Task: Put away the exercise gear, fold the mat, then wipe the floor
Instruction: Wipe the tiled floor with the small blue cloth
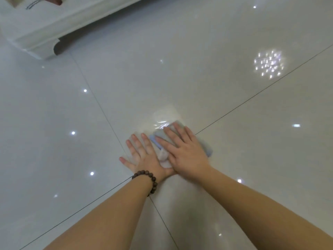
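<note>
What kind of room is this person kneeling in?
Probably a room in a home, perhaps a living room. The floor is glossy pale tile that mirrors ceiling lights, and white furniture with a moulded base stands at the top left. Both hands press a cloth flat on the tiles.

Glossy pale tiled floor (216,51) (dark grout lines), light spots reflected; white furniture base (36,33) far left.
</note>
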Motion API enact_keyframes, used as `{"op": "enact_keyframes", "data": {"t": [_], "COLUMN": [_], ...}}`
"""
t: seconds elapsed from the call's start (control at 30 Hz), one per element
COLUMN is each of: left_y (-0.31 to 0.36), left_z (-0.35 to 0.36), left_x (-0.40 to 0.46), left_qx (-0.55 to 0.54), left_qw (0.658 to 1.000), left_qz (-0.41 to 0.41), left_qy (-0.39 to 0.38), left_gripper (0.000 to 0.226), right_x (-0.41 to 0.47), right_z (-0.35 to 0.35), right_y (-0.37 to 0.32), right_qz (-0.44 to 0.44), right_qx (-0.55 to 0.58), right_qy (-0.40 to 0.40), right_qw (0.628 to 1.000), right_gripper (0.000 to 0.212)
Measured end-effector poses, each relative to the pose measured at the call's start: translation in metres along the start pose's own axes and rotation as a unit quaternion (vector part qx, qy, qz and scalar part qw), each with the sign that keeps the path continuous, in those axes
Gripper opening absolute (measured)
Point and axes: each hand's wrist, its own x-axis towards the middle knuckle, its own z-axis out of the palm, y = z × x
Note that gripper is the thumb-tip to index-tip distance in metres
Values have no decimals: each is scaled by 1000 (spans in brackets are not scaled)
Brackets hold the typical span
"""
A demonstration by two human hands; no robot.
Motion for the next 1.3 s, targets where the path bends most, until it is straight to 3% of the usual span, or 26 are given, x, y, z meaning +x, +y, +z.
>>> {"op": "enact_keyframes", "data": {"t": [0.07, 0.1, 0.13, 0.2, 0.27, 0.3, 0.33, 0.4, 0.47, 0.5, 0.53, 0.6, 0.67, 0.7, 0.73, 0.8, 0.87, 0.9, 0.97, 1.03, 1.13, 1.2, 1.23, 1.27, 1.3], "left_y": [34, 57, 66, 57, 64, 63, 59, 52, 51, 52, 52, 52, 53, 53, 54, 56, 57, 57, 58, 58, 57, 57, 57, 57, 58], "left_z": [-21, -37, -50, -46, -45, -43, -42, -40, -39, -40, -39, -38, -39, -40, -40, -40, -40, -41, -41, -40, -39, -37, -35, -34, -32], "left_x": [-39, -65, -89, -81, -81, -78, -78, -77, -74, -74, -73, -73, -72, -73, -74, -75, -76, -76, -77, -78, -80, -83, -84, -86, -88], "left_qx": [154, 189, 209, 227, 224, 222, 237, 242, 246, 237, 237, 242, 248, 247, 246, 246, 253, 255, 254, 252, 253, 253, 255, 261, 268], "left_qw": [982, 976, 970, 965, 966, 967, 965, 964, 963, 965, 965, 963, 962, 962, 962, 962, 960, 959, 960, 960, 960, 961, 960, 959, 958], "left_qz": [-106, -113, -117, -124, -128, -121, -113, -105, -103, -107, -108, -110, -110, -112, -113, -117, -119, -119, -116, -114, -106, -99, -94, -87, -79], "left_qy": [-33, 4, 40, 39, 16, 24, 28, 34, 39, 39, 36, 30, 29, 30, 30, 31, 30, 33, 36, 41, 49, 56, 60, 63, 64], "left_gripper": [166, 167, 167, 166, 166, 166, 165, 164, 164, 165, 166, 167, 166, 166, 166, 164, 162, 162, 163, 165, 165, 163, 161, 158, 156], "right_x": [-50, -67, -75, -53, 3, 28, 44, 44, 26, 27, 33, 56, 81, 91, 94, 78, 45, 33, 1, -54, -138, -132, -113, -90, -67], "right_z": [-11, -20, -28, -40, -43, -37, -28, -7, -9, -16, -23, -44, -51, -44, -31, -13, -4, -8, -18, -33, -61, -63, -61, -54, -43], "right_y": [54, 87, 118, 159, 141, 112, 76, 15, 23, 57, 96, 165, 164, 135, 99, 22, -9, 5, 67, 146, 229, 229, 212, 188, 152], "right_qz": [87, 160, 236, 388, 453, 417, 326, 46, -118, -126, -69, 188, 369, 380, 327, 123, -22, -36, 81, 277, 528, 638, 643, 608, 532], "right_qx": [-7, -19, -27, -10, 16, 22, 23, 12, -5, -22, -41, -26, 7, 6, 1, 16, 22, 29, 23, -1, 0, 19, 15, 2, -8], "right_qy": [4, 7, 17, 40, 47, 38, 30, -15, -58, -46, -34, -3, 31, 42, 39, 10, -30, -31, 2, 36, 37, 61, 81, 99, 99], "right_qw": [996, 987, 971, 921, 890, 908, 945, 999, 991, 991, 996, 982, 929, 924, 944, 992, 999, 998, 996, 960, 848, 767, 762, 788, 841], "right_gripper": [55, 56, 58, 57, 54, 54, 54, 54, 53, 54, 56, 60, 55, 54, 54, 54, 52, 51, 53, 62, 67, 59, 57, 57, 56]}}
